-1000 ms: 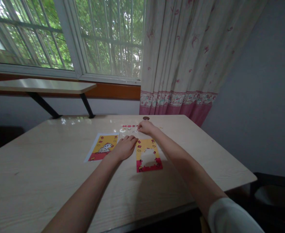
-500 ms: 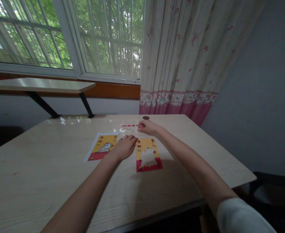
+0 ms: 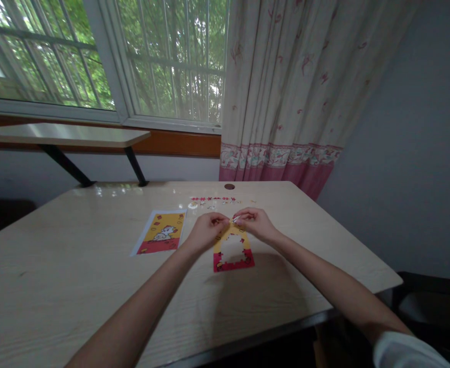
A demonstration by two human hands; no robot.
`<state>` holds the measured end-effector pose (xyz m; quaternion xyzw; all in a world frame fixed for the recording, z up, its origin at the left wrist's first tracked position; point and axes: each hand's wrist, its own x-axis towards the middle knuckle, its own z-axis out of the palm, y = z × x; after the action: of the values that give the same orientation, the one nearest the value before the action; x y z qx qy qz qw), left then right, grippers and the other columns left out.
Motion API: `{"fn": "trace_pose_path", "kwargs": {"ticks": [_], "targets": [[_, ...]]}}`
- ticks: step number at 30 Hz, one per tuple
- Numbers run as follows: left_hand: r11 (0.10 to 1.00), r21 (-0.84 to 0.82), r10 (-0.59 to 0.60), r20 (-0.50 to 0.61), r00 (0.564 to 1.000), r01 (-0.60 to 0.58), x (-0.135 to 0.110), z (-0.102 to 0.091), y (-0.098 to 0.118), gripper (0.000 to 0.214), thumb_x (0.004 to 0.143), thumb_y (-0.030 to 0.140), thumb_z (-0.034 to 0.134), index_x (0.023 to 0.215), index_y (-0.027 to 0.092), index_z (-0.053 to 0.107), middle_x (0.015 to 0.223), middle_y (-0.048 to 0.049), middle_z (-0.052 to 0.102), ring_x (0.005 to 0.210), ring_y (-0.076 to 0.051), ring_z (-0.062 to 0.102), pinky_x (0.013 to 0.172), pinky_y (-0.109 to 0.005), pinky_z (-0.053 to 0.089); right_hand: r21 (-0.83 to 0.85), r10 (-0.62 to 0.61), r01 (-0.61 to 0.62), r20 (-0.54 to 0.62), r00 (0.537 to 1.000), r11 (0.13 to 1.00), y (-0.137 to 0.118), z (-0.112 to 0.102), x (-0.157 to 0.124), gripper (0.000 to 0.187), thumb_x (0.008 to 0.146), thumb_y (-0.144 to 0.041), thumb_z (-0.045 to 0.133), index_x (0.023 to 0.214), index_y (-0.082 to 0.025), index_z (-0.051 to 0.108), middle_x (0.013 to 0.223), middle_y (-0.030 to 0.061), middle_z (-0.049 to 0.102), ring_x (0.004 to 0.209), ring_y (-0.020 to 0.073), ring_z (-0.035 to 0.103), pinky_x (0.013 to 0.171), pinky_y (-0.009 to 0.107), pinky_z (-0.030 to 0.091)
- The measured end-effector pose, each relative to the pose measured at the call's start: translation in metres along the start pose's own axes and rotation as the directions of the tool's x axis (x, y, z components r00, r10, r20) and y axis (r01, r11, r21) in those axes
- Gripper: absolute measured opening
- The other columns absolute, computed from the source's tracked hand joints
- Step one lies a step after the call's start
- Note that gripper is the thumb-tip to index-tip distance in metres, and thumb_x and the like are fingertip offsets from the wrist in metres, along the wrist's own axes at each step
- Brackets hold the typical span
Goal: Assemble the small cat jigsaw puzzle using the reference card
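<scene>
Pale tabletop (image 3: 60, 286) | right hand (image 3: 260, 225): grip pinched on white piece (image 3: 235, 220) (partly hidden) | left hand (image 3: 205, 231): just beside, grip can't tell

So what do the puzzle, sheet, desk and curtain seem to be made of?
Puzzle: probably printed cardboard, judging by its flat face and jagged inner edge; thin wood is possible.
Sheet: likely paper, thin-looking, with a pale margin around the print.
Desk: perhaps wood-look laminate, smooth and slightly glossy, from its grain and reflections.
Curtain: cloth, seemingly matte, hanging in folds.
</scene>
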<state>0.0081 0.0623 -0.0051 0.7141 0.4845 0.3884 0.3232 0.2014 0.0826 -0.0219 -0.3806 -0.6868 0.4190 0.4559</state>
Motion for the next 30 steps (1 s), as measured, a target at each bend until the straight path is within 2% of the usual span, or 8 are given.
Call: {"fn": "trace_pose_path", "kwargs": {"ticks": [6, 8, 11, 16, 21, 25, 27, 30], "targets": [[0.961, -0.271, -0.046, 0.017, 0.999, 0.049, 0.002, 0.004, 0.000, 0.019, 0.066, 0.033, 0.061, 0.065, 0.014, 0.065, 0.061, -0.0021, 0.063, 0.056, -0.013, 0.054, 0.057, -0.025, 0.041, -0.085, -0.092, 0.091, -0.012, 0.996, 0.992, -0.010, 0.010, -0.003, 0.026, 0.071, -0.035, 0.070, 0.090, -0.017, 0.070, 0.078, 0.0042, 0.069, 0.070, 0.0135, 0.062, 0.066, 0.027, 0.049], [0.941, -0.332, -0.057, 0.017, 0.998, 0.060, 0.003, 0.004, -0.001, 0.019, 0.065, 0.033, 0.061, 0.063, 0.014, 0.064, 0.059, -0.0014, 0.061, 0.055, -0.012, 0.052, 0.055, -0.025, 0.040, -0.200, -0.171, 0.162, -0.026, 0.985, 0.966, -0.013, 0.009, -0.006, 0.026, 0.075, -0.034, 0.067, 0.095, -0.018, 0.070, 0.081, 0.0042, 0.069, 0.073, 0.0140, 0.062, 0.071, 0.028, 0.048], [0.932, -0.357, -0.065, 0.008, 0.998, 0.064, 0.004, 0.000, -0.002, 0.017, 0.063, 0.032, 0.062, 0.063, 0.015, 0.063, 0.060, -0.0017, 0.060, 0.057, -0.013, 0.052, 0.055, -0.025, 0.041, -0.440, -0.320, 0.280, -0.020, 0.947, 0.853, -0.016, 0.003, -0.009, 0.021, 0.081, -0.032, 0.065, 0.098, -0.021, 0.070, 0.082, 0.0042, 0.069, 0.078, 0.0152, 0.060, 0.079, 0.031, 0.044], [0.944, -0.324, -0.051, 0.017, 0.999, 0.054, 0.005, -0.002, -0.002, 0.015, 0.064, 0.030, 0.060, 0.062, 0.015, 0.063, 0.060, -0.0024, 0.061, 0.059, -0.013, 0.052, 0.058, -0.026, 0.043, -0.629, -0.419, 0.362, 0.064, 0.906, 0.687, -0.014, 0.000, -0.009, 0.021, 0.082, -0.035, 0.065, 0.098, -0.023, 0.070, 0.086, 0.0054, 0.069, 0.084, 0.0171, 0.059, 0.081, 0.031, 0.039], [0.957, -0.290, -0.017, 0.036, 0.999, 0.027, 0.005, 0.002, -0.007, 0.019, 0.067, 0.033, 0.060, 0.063, 0.015, 0.063, 0.058, -0.0018, 0.059, 0.054, -0.011, 0.049, 0.054, -0.025, 0.039, -0.685, -0.452, 0.391, 0.100, 0.886, 0.615, -0.015, 0.002, -0.010, 0.022, 0.083, -0.038, 0.063, 0.095, -0.022, 0.071, 0.084, 0.0056, 0.069, 0.084, 0.0173, 0.058, 0.082, 0.031, 0.036], [0.957, -0.288, -0.008, 0.045, 0.999, 0.020, 0.006, 0.002, -0.014, 0.021, 0.070, 0.035, 0.059, 0.064, 0.015, 0.063, 0.062, -0.0030, 0.061, 0.058, -0.013, 0.052, 0.057, -0.026, 0.042, -0.710, -0.432, 0.381, 0.120, 0.894, 0.592, -0.016, 0.000, -0.011, 0.023, 0.086, -0.039, 0.059, 0.097, -0.022, 0.070, 0.086, 0.0061, 0.069, 0.086, 0.0177, 0.058, 0.084, 0.033, 0.034], [0.979, -0.203, -0.011, 0.018, 1.000, 0.014, 0.007, -0.004, -0.019, 0.021, 0.073, 0.035, 0.057, 0.068, 0.016, 0.064, 0.067, -0.0044, 0.064, 0.063, -0.015, 0.056, 0.061, -0.028, 0.044, -0.706, -0.428, 0.371, 0.107, 0.898, 0.603, -0.015, -0.002, -0.011, 0.024, 0.087, -0.039, 0.058, 0.098, -0.021, 0.069, 0.088, 0.0062, 0.069, 0.087, 0.0176, 0.057, 0.085, 0.033, 0.033], [0.991, 0.103, 0.086, 0.014, 0.996, -0.087, 0.007, -0.017, -0.026, 0.020, 0.077, 0.032, 0.055, 0.075, 0.017, 0.068, 0.078, -0.0062, 0.068, 0.075, -0.018, 0.059, 0.073, -0.032, 0.045, -0.686, -0.395, 0.342, 0.085, 0.915, 0.642, -0.012, -0.004, -0.012, 0.023, 0.084, -0.040, 0.062, 0.095, -0.022, 0.070, 0.088, 0.0051, 0.069, 0.087, 0.0169, 0.057, 0.085, 0.032, 0.033]]}}
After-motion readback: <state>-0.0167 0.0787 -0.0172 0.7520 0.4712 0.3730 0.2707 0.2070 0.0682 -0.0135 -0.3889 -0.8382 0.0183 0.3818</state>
